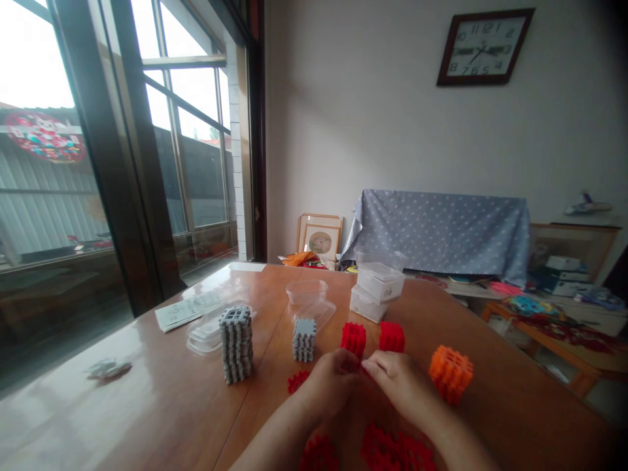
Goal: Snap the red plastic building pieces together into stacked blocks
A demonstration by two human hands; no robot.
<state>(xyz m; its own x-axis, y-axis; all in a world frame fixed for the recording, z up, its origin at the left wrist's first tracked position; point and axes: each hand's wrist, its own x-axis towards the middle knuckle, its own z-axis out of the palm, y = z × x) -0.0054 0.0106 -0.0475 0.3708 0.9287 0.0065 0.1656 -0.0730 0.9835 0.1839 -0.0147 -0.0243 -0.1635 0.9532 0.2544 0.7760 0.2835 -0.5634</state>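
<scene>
Daylight from tall windows falls across a glossy wooden table point(147, 392) in a cluttered room, with a clock point(483, 46) high on the far wall.

At the near middle of that table both hands meet over small red interlocking pieces. The left hand point(331, 383) and right hand point(400, 379) have their fingertips pressed together at one spot, apparently pinching a red piece point(364, 370) between them; it is almost wholly hidden, so its shape cannot be told.

Judging from what stands finished, the work looks well along: just beyond the fingertips are two red blocks point(354, 339) side by side, to the right of the right hand an orange block point(450, 373), and farther out past the left fingers a short grey block point(304, 339) and a taller grey stack point(236, 343). Loose red pieces point(392, 451) lie near the wrists and one red piece point(297, 381) just left of the left hand, so more seems left to join.

Beyond these are clear plastic tubs point(377, 284) and lids point(210, 330), with paper slips point(181, 311) towards the window.
</scene>
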